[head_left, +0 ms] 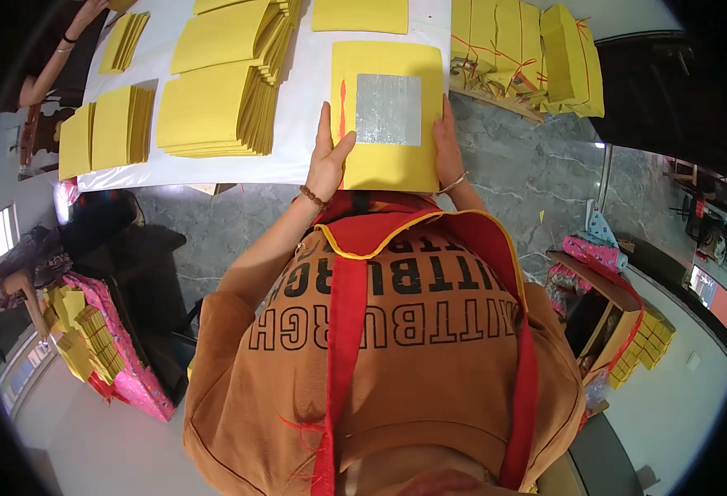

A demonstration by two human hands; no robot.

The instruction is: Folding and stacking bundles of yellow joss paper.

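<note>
Yellow joss paper (388,168) with a silver foil square and a red mark down its left side lies flat at the table's front edge. My left hand (328,161) holds its left edge, thumb resting on top by the red mark. At the right edge my right hand (448,149) grips the paper from the side. Whether it is one sheet or a stack, I cannot tell. Left of my hands, fanned piles of folded yellow paper (202,112) lie on the white-covered table (293,149). Another yellow sheet (361,15) lies beyond the paper I hold.
Smaller yellow bundles (114,128) stand at the table's left. Beyond its right side are large yellow packs tied with red string (508,41). Another person's arm (49,70) reaches in at the far left. A second person sits near a pink-covered table (136,364) with yellow bundles.
</note>
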